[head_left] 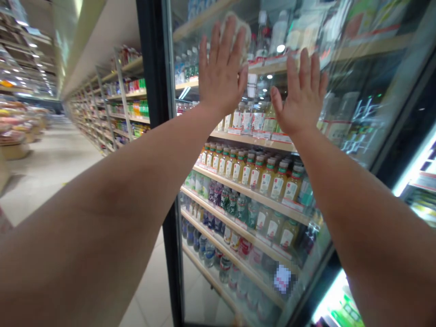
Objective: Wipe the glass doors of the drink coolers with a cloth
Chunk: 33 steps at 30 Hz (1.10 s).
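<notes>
My left hand [221,75] holds a whitish cloth [245,38] against the upper part of a glass cooler door [371,91]. Its fingers lie stretched out over the cloth, which shows past the fingertips and on the right side; the rest of it is hidden under the hand. To the right, my right hand [304,97] is spread flat at the same glass, fingers apart and nothing held. Both arms reach up and forward. A dark frame [155,68] edges the door on the left.
Behind the glass, shelves carry rows of bottled drinks [252,172]. Lights reflect on the pane. A small pixelated patch [283,278] shows low on the door. On the left, stocked store shelves [127,97] run along an aisle floor [64,168]. Another lit cooler section [418,186] stands at right.
</notes>
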Each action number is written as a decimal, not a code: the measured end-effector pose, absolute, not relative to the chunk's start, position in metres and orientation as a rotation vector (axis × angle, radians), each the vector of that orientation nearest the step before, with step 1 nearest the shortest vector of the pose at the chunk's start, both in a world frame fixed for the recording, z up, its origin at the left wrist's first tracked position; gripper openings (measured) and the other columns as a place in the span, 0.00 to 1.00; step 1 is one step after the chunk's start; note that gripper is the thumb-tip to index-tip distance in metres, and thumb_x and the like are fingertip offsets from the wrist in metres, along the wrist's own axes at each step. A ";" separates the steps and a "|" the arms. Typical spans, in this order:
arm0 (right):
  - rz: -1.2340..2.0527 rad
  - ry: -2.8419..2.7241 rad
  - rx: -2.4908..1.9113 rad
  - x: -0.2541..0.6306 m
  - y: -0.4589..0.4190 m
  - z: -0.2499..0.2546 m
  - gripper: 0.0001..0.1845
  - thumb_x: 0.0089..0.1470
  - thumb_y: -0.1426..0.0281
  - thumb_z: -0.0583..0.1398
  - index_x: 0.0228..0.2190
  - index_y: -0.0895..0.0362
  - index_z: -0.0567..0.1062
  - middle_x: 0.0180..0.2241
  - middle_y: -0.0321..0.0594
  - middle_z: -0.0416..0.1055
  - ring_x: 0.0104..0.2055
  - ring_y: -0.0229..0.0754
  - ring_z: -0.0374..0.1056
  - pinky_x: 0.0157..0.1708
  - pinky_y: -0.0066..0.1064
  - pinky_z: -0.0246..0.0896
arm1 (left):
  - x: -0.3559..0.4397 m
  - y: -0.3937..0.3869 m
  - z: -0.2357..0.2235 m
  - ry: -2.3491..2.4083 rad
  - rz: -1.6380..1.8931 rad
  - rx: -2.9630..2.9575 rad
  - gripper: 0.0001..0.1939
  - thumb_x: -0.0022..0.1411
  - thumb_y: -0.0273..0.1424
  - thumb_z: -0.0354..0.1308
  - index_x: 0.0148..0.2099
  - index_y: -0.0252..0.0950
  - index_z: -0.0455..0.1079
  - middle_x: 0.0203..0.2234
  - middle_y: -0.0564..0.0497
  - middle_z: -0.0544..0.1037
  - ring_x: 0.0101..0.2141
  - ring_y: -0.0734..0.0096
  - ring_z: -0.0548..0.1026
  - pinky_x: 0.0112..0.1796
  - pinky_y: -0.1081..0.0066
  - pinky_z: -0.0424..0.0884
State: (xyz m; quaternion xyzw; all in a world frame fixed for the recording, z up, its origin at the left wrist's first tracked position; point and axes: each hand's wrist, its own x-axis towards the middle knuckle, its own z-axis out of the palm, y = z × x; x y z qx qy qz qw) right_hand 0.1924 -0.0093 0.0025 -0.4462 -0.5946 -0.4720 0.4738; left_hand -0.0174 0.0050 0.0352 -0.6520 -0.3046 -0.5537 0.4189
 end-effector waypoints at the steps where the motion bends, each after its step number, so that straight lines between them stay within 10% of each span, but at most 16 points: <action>1: -1.154 -1.454 -1.103 0.192 -0.010 0.002 0.35 0.66 0.49 0.44 0.70 0.34 0.41 0.72 0.18 0.33 0.76 0.47 0.32 0.73 0.60 0.34 | -0.016 0.004 0.035 -0.806 -1.440 -1.585 0.35 0.66 0.38 0.46 0.74 0.46 0.54 0.70 0.65 0.48 0.71 0.58 0.45 0.70 0.50 0.39; 8: -1.166 -1.455 -1.100 0.193 -0.011 0.002 0.35 0.66 0.49 0.42 0.70 0.37 0.41 0.73 0.20 0.34 0.76 0.48 0.33 0.72 0.63 0.35 | -0.021 0.009 0.036 -0.518 -0.988 -1.871 0.34 0.65 0.39 0.46 0.72 0.63 0.52 0.68 0.79 0.41 0.71 0.69 0.42 0.71 0.58 0.36; 14: -1.192 -1.437 -1.090 0.193 -0.010 0.003 0.34 0.66 0.48 0.41 0.70 0.37 0.43 0.73 0.20 0.36 0.75 0.48 0.34 0.72 0.59 0.38 | -0.013 0.001 0.027 -0.825 -1.455 -1.558 0.37 0.65 0.37 0.48 0.75 0.43 0.52 0.71 0.63 0.46 0.71 0.55 0.43 0.70 0.51 0.38; 20: -1.151 -1.464 -1.060 0.193 -0.010 0.002 0.36 0.66 0.49 0.43 0.71 0.44 0.46 0.73 0.28 0.37 0.75 0.53 0.34 0.72 0.63 0.35 | -0.022 0.008 0.030 -0.536 -1.022 -1.868 0.32 0.67 0.42 0.44 0.72 0.62 0.53 0.68 0.78 0.42 0.71 0.68 0.42 0.70 0.59 0.36; 26: -1.211 -1.431 -1.100 0.194 -0.010 0.002 0.35 0.67 0.48 0.41 0.71 0.43 0.46 0.73 0.29 0.38 0.75 0.51 0.36 0.71 0.60 0.39 | -0.016 0.001 0.025 -0.807 -1.408 -1.642 0.39 0.63 0.36 0.49 0.75 0.34 0.52 0.72 0.55 0.46 0.71 0.51 0.41 0.71 0.50 0.37; 33: -1.143 -1.474 -1.077 0.193 -0.011 0.003 0.35 0.66 0.49 0.43 0.71 0.41 0.44 0.73 0.25 0.35 0.76 0.51 0.33 0.72 0.64 0.34 | -0.025 0.010 0.028 -0.450 -0.987 -1.994 0.30 0.64 0.39 0.46 0.67 0.68 0.60 0.67 0.80 0.47 0.70 0.64 0.48 0.71 0.57 0.35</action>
